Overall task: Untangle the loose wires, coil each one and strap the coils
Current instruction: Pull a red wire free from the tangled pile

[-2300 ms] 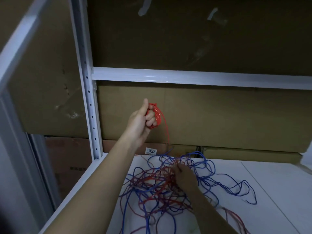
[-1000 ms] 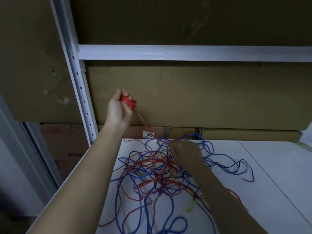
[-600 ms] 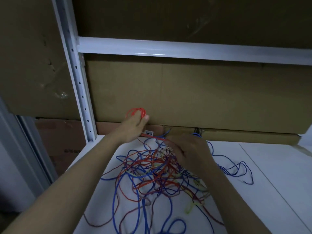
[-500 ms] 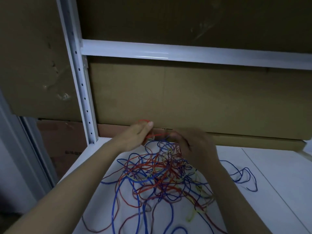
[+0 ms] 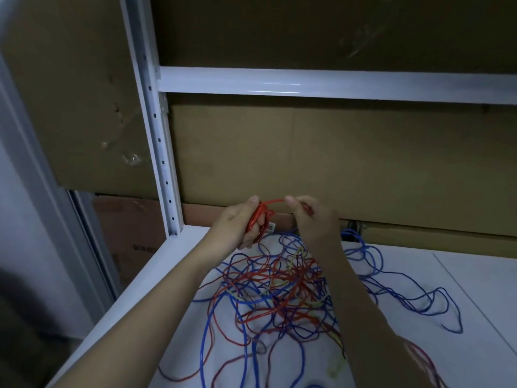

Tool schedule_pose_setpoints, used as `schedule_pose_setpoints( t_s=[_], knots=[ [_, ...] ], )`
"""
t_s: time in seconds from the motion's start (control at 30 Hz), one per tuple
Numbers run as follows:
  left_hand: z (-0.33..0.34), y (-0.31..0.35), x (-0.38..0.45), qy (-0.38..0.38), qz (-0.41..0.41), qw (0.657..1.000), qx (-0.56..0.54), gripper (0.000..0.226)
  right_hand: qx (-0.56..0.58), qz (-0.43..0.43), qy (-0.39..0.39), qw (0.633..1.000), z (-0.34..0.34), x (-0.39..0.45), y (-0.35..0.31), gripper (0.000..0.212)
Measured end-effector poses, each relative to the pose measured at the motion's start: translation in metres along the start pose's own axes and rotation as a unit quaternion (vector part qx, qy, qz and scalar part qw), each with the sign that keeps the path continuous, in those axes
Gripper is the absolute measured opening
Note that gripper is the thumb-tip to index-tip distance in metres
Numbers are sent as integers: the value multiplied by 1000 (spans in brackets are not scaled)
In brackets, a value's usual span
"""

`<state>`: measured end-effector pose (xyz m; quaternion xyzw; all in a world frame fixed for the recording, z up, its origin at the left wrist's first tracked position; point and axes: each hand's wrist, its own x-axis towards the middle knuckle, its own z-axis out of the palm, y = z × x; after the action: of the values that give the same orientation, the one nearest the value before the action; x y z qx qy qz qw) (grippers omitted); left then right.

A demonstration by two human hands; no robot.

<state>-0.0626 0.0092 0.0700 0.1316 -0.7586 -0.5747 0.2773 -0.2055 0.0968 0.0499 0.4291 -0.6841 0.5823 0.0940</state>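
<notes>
A tangle of red, blue and yellow wires (image 5: 282,289) lies on the white shelf (image 5: 447,345). Above its far edge my left hand (image 5: 237,225) grips a small coil of red wire (image 5: 258,219), fingers through the loops. My right hand (image 5: 313,219) pinches a strand of the same red wire close to the coil. A short arc of red wire spans between both thumbs. More blue wire (image 5: 405,292) trails to the right.
Brown cardboard (image 5: 307,158) backs the shelf. A white perforated upright (image 5: 156,130) stands at the left and a white crossbeam (image 5: 335,85) runs above. A small white label (image 5: 270,227) sits by the coil at the back edge.
My left hand came down from shoulder height with the red coil to just above the pile. My right hand rose off the tangle and now pinches the red strand beside the coil.
</notes>
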Motion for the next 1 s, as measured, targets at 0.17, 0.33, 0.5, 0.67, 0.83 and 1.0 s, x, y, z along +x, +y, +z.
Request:
schedule_pose_setpoints(
  t_s=[0.17, 0.33, 0.5, 0.67, 0.83, 1.0],
  knots=[
    [3, 4, 4, 16, -10, 1000, -24, 51, 32, 30, -9, 999, 16, -10, 7, 34],
    [6, 2, 11, 33, 3, 998, -45, 54, 38, 34, -11, 999, 31, -20, 6, 39],
    [6, -9, 27, 12, 0, 999, -45, 58, 17, 44, 6, 999, 31, -17, 13, 37],
    [11, -14, 40, 8, -2, 992, -128, 59, 19, 70, 41, 997, 34, -14, 14, 29],
    [20, -13, 41, 7, -11, 974, -228, 56, 12, 137, 7, 990, 31, -13, 11, 20],
    [31, -4, 48, 13, -26, 938, -347, 37, -51, 104, -86, 990, 24, -31, 8, 23]
  ],
)
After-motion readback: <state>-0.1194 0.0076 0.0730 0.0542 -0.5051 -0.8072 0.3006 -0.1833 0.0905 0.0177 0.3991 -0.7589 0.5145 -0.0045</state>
